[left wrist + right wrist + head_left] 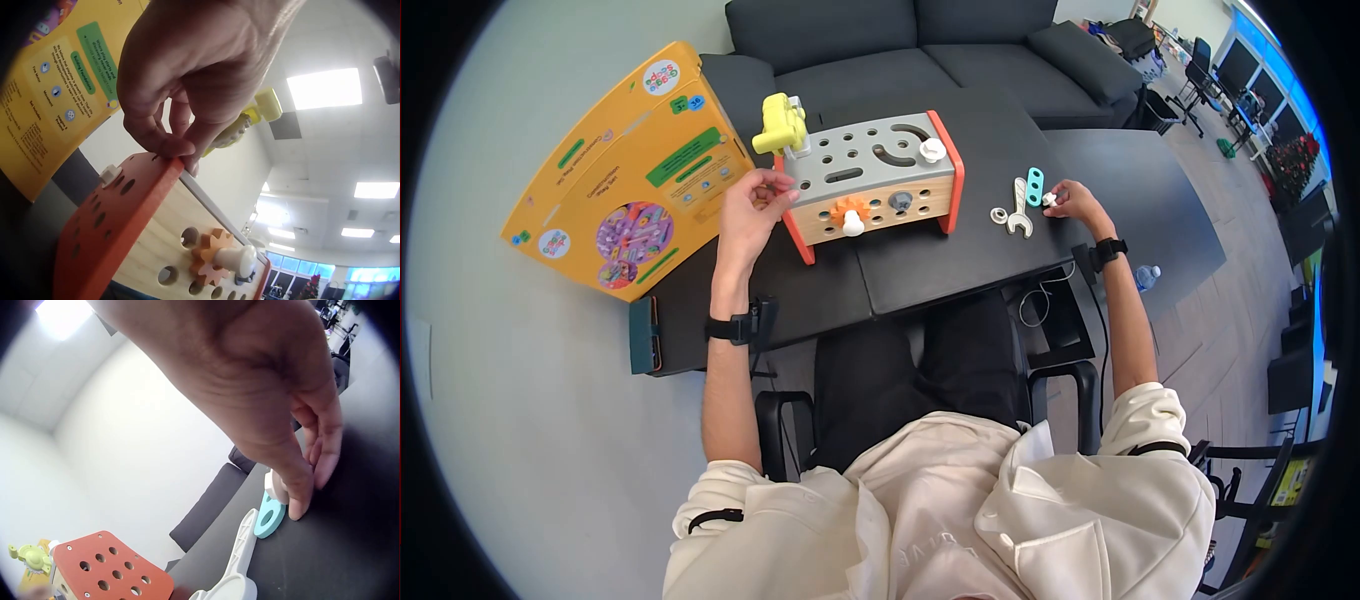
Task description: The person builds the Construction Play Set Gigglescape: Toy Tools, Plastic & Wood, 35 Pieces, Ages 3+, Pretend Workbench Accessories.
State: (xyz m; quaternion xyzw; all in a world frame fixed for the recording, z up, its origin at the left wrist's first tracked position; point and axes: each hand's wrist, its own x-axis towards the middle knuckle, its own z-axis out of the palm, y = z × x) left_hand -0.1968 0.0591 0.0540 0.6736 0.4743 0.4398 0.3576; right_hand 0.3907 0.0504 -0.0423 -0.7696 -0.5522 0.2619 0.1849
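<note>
A toy workbench (870, 175) with a grey top, wooden front and red side panels stands on the table. At its top left corner my left hand (747, 212) pinches the edge of the red panel (134, 206). An orange gear (848, 212) with a white peg through it sits on the front. My right hand (1082, 204), low over the tabletop at the right, pinches a white toy bolt (275, 487) between thumb and fingers, which partly hide it. Beside it lie a turquoise strip with holes (1035, 187), a white wrench (1019, 207) and a small white ring (998, 215).
A large yellow box (630, 180) stands at the table's left side, near my left forearm. Yellow-green toy piece (781, 124) rises from the workbench's back left corner. A dark sofa (880, 50) borders the table's far side. A cable (1040, 300) hangs by the front edge.
</note>
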